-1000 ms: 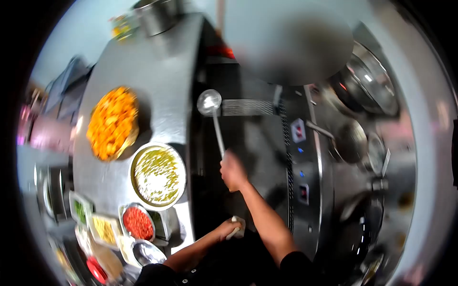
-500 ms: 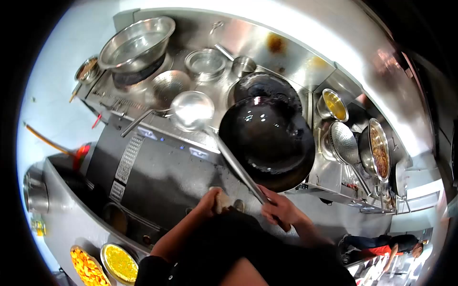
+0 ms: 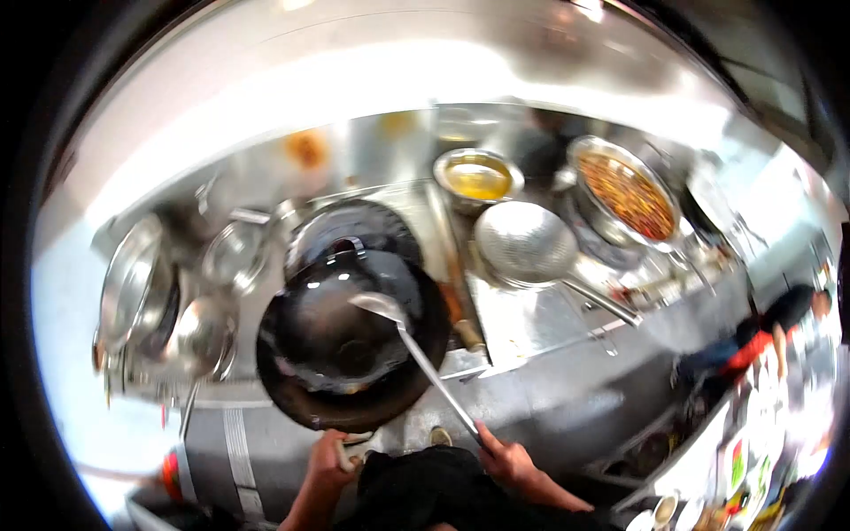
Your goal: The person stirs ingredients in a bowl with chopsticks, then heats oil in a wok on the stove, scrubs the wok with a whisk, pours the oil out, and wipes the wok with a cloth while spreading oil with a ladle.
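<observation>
A black wok (image 3: 314, 354) sits on the stove in front of me. My right hand (image 3: 506, 460) is closed around the long handle of a ladle (image 3: 434, 376). The ladle's bowl hangs over the inside of the wok; I cannot tell whether it touches the metal. By the wok's near rim, my left hand (image 3: 329, 460) is closed on a folded pale cloth (image 3: 343, 455). A small loop-like handle shows beside those fingers, but whether they grip it is unclear. Behind this wok lies another dark, wet-looking pan (image 3: 363, 221).
To the right stand a bowl of yellow liquid (image 3: 478, 181), a perforated strainer (image 3: 527, 241) and a basin of reddish-brown food (image 3: 624, 195). A large metal basin (image 3: 137, 279) and a skimmer (image 3: 202, 334) are at left. Another person (image 3: 770, 327) works far right.
My view has swung right. The ladle has moved from over the stove left of the wok to above the wok. My left hand has come up to the wok's near rim.
</observation>
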